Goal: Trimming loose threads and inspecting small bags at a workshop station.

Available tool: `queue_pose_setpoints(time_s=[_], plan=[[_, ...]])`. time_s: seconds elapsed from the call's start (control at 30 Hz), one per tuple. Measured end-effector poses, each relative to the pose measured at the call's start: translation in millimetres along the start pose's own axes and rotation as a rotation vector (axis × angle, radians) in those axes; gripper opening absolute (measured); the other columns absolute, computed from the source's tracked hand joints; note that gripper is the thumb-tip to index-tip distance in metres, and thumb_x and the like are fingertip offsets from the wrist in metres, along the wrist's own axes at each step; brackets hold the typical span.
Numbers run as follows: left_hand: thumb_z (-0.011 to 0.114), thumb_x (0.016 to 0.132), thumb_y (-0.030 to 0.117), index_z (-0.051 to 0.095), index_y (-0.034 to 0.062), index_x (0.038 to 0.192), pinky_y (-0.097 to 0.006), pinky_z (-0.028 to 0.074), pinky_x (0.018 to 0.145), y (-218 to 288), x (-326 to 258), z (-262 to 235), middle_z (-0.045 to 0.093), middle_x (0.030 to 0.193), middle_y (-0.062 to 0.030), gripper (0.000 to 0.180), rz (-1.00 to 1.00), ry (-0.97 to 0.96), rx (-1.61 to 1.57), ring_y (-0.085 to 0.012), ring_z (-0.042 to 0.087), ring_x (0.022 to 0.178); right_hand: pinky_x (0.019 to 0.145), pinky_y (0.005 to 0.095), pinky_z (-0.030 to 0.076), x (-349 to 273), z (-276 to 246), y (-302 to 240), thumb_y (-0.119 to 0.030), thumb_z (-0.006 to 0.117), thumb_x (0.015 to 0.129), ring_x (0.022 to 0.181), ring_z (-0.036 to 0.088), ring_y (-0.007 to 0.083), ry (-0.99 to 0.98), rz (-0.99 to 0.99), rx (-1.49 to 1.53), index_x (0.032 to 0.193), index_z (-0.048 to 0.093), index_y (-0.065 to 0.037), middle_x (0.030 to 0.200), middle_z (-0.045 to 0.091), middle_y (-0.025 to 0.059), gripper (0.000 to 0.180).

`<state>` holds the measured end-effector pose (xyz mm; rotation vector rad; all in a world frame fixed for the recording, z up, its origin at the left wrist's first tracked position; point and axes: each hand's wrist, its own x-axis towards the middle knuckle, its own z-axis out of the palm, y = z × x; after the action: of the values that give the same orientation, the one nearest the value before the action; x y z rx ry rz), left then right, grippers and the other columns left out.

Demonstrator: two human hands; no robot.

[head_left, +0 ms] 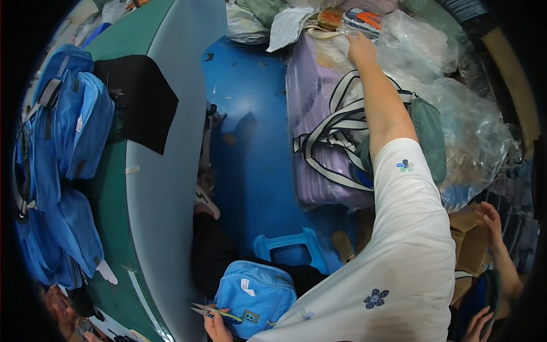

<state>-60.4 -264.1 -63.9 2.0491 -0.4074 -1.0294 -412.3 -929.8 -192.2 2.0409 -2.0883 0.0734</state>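
My left hand (217, 327) is closed around a pair of scissors (223, 313) with a yellow-green handle, their pointed blades parted and turned left. They lie against a blue fabric bag (256, 293) on my lap, which has a white label and a zipped pocket. My right arm stretches far forward over a lilac plastic-wrapped stack (319, 114). At its end, my right hand (362, 50) has its fingers extended beside clear plastic bags (419, 43) and a dark pouch with an orange patch (364, 20). Whether the fingertips touch anything is unclear.
Below my right arm lies a green bag (428, 137) with striped straps (336, 128). Several blue bags (68, 131) and a black cloth (139, 100) sit on the green table (111, 188) at left. A blue stool (290, 242) stands on the floor. Another person's hands (490, 219) show at lower right.
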Motion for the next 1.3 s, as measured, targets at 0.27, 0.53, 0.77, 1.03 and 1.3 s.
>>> queue_pose_setpoints(time_s=[0.27, 0.53, 0.77, 1.03, 1.3], plan=[[0.047, 0.094, 0.017, 0.058, -0.0049, 0.106, -0.03, 0.042, 0.077, 11.1, -1.4, 3.9, 0.06, 0.095, -0.0085, 0.026, -0.128, 0.032, 0.007, -0.0161, 0.051, 0.085, 0.101, 0.0427, 0.037, 20.4, 40.2, -0.5, -0.026, 0.039, 0.092, 0.128, 0.039, 0.0277, -0.152, 0.016, 0.07, 0.135, 0.042, -0.029, 0.149, 0.025, 0.0032, 0.044], [0.047, 0.094, 0.017, 0.055, -0.0067, 0.113, -0.031, 0.041, 0.083, 12.6, 3.1, 3.9, 0.061, 0.103, -0.0124, 0.031, -0.204, 0.04, 0.049, -0.0181, 0.053, 0.092, 0.102, 0.041, 0.037, 43.8, 91.8, 31.7, -0.024, 0.032, 0.093, 0.123, 0.043, 0.0313, -0.021, 0.085, 0.3, 0.136, 0.039, -0.012, 0.143, 0.037, 0.0087, 0.046], [0.044, 0.095, 0.023, 0.058, -0.0015, 0.086, -0.028, 0.035, 0.083, -3.9, 4.0, 8.8, 0.054, 0.094, -0.0059, 0.029, 0.073, 0.047, 0.006, -0.0119, 0.048, 0.087, 0.095, 0.0397, 0.043, 39.3, 45.5, 37.0, -0.031, 0.06, 0.08, 0.108, 0.055, 0.0346, -0.085, -0.06, 0.024, 0.111, 0.06, -0.002, 0.117, 0.057, 0.0184, 0.042], [0.043, 0.097, 0.021, 0.057, -0.0023, 0.092, -0.027, 0.036, 0.082, -13.9, -9.7, 6.3, 0.058, 0.088, -0.0055, 0.027, 0.124, 0.1, -0.062, -0.0103, 0.049, 0.084, 0.086, 0.041, 0.048, 15.6, -52.4, 43.0, -0.034, 0.064, 0.073, 0.099, 0.061, 0.0344, -0.078, 0.037, 0.06, 0.098, 0.068, -0.004, 0.104, 0.063, 0.021, 0.039], [0.042, 0.096, 0.017, 0.059, -0.0043, 0.085, -0.03, 0.038, 0.083, -46.9, -20.2, -15.7, 0.059, 0.09, -0.0095, 0.029, 0.25, 0.04, -0.081, -0.0154, 0.05, 0.09, 0.084, 0.0414, 0.047, -80.0, -74.9, 87.4, -0.035, 0.052, 0.079, 0.095, 0.061, 0.0343, 0.031, 0.103, 0.388, 0.092, 0.068, -0.009, 0.098, 0.065, 0.0189, 0.034]])
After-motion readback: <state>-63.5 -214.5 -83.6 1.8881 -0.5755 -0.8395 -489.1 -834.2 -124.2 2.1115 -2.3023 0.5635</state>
